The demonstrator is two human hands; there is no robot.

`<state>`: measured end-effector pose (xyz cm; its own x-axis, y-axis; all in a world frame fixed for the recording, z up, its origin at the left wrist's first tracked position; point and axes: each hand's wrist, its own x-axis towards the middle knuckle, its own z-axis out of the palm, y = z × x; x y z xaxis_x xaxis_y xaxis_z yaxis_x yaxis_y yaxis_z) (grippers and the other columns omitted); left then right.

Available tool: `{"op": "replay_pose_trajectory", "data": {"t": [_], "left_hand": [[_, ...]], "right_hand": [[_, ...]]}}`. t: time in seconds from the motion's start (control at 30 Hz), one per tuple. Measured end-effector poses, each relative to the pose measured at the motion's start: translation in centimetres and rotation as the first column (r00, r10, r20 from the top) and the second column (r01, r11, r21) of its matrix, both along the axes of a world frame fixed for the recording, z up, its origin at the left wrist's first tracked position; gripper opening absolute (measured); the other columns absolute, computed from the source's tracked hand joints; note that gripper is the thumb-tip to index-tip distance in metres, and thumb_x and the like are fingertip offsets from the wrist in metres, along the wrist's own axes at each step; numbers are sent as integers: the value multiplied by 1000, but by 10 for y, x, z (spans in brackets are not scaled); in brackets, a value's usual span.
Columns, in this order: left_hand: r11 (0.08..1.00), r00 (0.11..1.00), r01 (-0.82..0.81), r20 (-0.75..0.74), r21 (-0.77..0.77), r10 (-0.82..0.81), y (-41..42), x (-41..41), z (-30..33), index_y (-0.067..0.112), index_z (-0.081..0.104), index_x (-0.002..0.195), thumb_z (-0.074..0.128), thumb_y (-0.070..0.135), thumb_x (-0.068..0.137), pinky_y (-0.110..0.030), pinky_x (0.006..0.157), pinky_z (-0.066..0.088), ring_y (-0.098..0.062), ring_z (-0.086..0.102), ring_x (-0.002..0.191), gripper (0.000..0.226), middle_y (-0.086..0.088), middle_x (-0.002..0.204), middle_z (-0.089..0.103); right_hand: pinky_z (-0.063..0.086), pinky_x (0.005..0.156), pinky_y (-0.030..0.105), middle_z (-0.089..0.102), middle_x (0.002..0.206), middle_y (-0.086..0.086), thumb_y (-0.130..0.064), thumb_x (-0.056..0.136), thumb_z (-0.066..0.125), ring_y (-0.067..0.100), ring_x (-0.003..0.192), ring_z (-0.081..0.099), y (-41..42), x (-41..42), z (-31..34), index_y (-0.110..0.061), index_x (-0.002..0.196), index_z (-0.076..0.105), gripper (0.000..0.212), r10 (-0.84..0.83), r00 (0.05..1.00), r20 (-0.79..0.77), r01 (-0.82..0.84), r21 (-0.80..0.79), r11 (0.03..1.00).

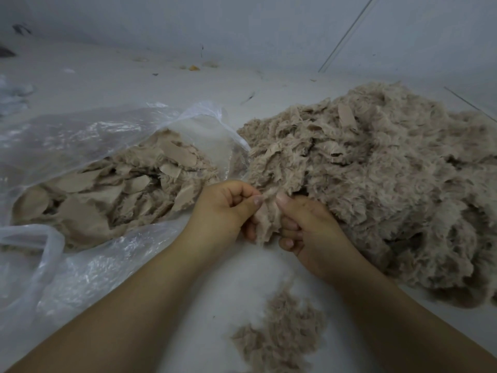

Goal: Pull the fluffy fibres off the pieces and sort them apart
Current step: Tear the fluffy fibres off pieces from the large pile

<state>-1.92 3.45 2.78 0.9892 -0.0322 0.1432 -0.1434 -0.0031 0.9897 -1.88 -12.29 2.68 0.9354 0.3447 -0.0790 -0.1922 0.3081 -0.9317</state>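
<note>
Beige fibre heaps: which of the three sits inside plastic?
The left heap of flat beige backing pieces, lying inside the clear plastic bag; the big fluffy pile and small tuft lie bare.

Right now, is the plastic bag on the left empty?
No, the plastic bag holds a heap of flat tan pieces visible through its open mouth.

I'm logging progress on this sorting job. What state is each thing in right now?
Left hand: pinching the fluffy piece.
Right hand: gripping the same piece.
Fluffy piece: held between both hands.
Plastic bag: open, holding flat pieces.
Big pile: heaped, loose.
Small fibre heap: loose on the floor.
</note>
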Motion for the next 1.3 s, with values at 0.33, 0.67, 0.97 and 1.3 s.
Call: {"op": "replay_pose_trajectory", "data": {"t": [0.33, 0.67, 0.97, 1.3], "left_hand": [[1000, 970, 21, -241, -16, -25, -1, -2, 3, -1, 57, 82, 68, 49, 83, -28, 41, 45, -25, 54, 41, 51, -17, 58, 58], [980, 957, 13, -283, -198, -70, 13, 7, 3, 4, 60, 71, 60, 35, 93, -18, 32, 32, -21, 44, 29, 38, -14, 47, 54], [996, 969, 89, -231, 15, -83, 10, 4, -1, 9, 61, 69, 67, 22, 91, -16, 34, 27, -16, 36, 27, 26, -10, 43, 51], [965, 968, 65, -218, -253, -123, 12, 4, 3, 11, 61, 60, 56, 15, 92, -13, 33, 21, -17, 29, 25, 33, -11, 40, 42]], "right_hand": [[36, 40, 16, 59, 52, -2, -18, 87, 67, 2, 41, 47, -1, 3, -10, -9, 69, 67, 20, -49, 998, 36, 51, -47, 998], [35, 39, 15, 62, 55, -1, -25, 78, 62, 2, 42, 46, -3, 4, -11, -3, 79, 66, 22, -49, 999, 10, 49, 16, 999], [34, 42, 18, 54, 50, -7, -20, 89, 65, 2, 41, 42, -3, 3, -9, -3, 78, 61, 21, 4, 996, 89, 6, -113, 994], [35, 40, 16, 37, 41, -9, -9, 97, 49, 0, 35, 30, -3, 6, -7, -5, 76, 62, 25, -67, 996, -62, 67, -11, 998]]}}
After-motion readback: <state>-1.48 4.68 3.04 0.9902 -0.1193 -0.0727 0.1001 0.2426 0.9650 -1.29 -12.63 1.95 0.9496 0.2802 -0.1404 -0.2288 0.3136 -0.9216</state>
